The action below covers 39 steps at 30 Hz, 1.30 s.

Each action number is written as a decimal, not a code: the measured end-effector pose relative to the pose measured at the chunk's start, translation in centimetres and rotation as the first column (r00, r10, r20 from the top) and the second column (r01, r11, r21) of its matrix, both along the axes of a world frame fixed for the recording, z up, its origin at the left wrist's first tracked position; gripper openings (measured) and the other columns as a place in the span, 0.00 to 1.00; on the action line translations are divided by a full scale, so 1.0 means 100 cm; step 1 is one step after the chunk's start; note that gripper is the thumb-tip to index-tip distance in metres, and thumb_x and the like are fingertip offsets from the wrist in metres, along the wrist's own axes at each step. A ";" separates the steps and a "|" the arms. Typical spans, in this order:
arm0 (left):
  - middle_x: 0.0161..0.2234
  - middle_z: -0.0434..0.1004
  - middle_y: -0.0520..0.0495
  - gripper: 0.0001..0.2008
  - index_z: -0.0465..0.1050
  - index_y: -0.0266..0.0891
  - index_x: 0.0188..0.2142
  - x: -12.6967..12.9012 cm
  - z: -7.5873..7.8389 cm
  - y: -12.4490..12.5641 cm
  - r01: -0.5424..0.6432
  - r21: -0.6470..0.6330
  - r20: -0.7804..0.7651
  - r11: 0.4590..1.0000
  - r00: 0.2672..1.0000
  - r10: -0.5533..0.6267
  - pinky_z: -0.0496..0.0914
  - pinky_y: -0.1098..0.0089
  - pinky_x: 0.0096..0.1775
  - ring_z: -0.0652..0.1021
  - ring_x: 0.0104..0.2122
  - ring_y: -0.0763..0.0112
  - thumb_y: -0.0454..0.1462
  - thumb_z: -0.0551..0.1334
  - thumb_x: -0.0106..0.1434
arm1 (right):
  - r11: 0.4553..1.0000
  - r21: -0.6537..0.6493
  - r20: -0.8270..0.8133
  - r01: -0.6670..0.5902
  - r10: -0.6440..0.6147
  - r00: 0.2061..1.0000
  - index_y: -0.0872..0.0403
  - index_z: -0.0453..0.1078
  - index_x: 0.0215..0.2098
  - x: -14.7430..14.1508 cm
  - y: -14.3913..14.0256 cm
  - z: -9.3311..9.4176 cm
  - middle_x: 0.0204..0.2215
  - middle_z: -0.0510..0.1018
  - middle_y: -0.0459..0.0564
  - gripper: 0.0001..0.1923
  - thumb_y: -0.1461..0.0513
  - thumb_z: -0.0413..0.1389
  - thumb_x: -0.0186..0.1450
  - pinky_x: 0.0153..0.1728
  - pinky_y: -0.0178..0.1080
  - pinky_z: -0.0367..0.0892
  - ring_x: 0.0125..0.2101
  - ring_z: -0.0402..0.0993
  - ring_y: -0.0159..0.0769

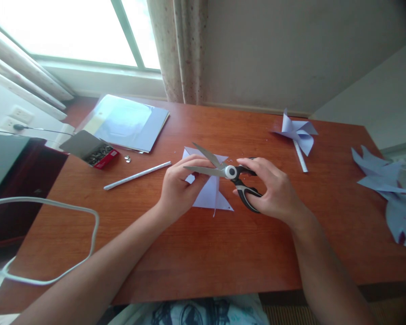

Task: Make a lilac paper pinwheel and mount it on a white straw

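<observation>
The right hand (274, 189) grips black-handled metal scissors (230, 172), blades (207, 155) apart. At their eight o'clock, the left hand (179, 185) pinches pointy white paper (205, 197). Snapping them shut could nip that hand.

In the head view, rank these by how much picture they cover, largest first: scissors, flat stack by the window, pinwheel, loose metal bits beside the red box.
1. Flat stack
2. Scissors and pinwheel: too alike to rank; scissors look nearer
3. Loose metal bits
</observation>
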<state>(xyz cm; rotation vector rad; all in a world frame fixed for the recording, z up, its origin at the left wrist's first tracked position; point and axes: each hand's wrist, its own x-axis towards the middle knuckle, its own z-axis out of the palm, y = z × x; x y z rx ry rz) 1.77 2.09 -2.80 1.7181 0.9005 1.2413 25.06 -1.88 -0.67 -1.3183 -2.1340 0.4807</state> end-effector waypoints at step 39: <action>0.37 0.85 0.45 0.03 0.81 0.38 0.36 0.000 -0.004 0.000 -0.016 -0.061 -0.044 0.998 0.999 0.014 0.74 0.69 0.38 0.81 0.35 0.67 0.33 0.66 0.63 | 0.999 0.048 0.075 -0.025 0.022 0.997 0.49 0.64 0.61 0.005 0.001 -0.003 0.49 0.78 0.54 0.28 0.66 0.63 0.64 0.51 0.46 0.72 0.49 0.76 0.45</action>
